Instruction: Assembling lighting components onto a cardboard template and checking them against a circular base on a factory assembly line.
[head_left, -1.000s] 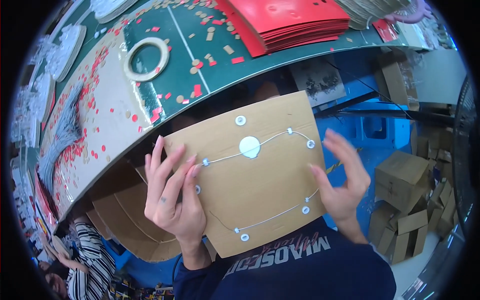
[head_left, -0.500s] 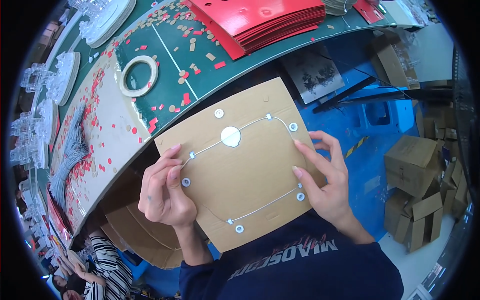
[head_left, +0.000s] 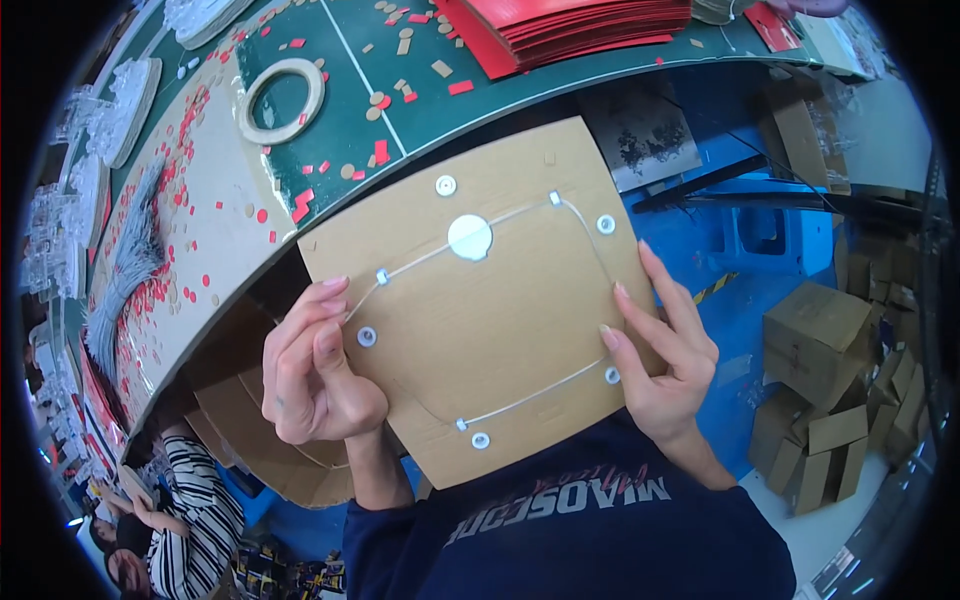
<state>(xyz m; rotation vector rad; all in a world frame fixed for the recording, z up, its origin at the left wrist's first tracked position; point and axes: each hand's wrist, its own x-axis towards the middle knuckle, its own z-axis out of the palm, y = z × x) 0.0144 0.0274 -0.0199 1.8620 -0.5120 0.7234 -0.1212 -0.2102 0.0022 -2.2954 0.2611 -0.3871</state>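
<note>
At eight o'clock on the board (head_left: 490, 330), the left hand (head_left: 322, 368) appears to pinch the thin cord (head_left: 420, 258) between thumb and fingers, likely keeping it taut from the clip (head_left: 381, 276). At four, the right hand (head_left: 668, 355) rests thumb and index tips on the face, seemingly to steady it; whether its other fingers grip underneath, I cannot tell. The board, matt brown card, slants between table (head_left: 440, 110) and shirt (head_left: 600, 550), probably braced by the body. Near twelve, the cord crosses a smooth white disc (head_left: 470, 240). Beyond, ring-shaped tape (head_left: 278, 136) lies between ten and eleven, glossy red sheets (head_left: 580, 25) at one, boxy cartons (head_left: 815, 325) at three.
</note>
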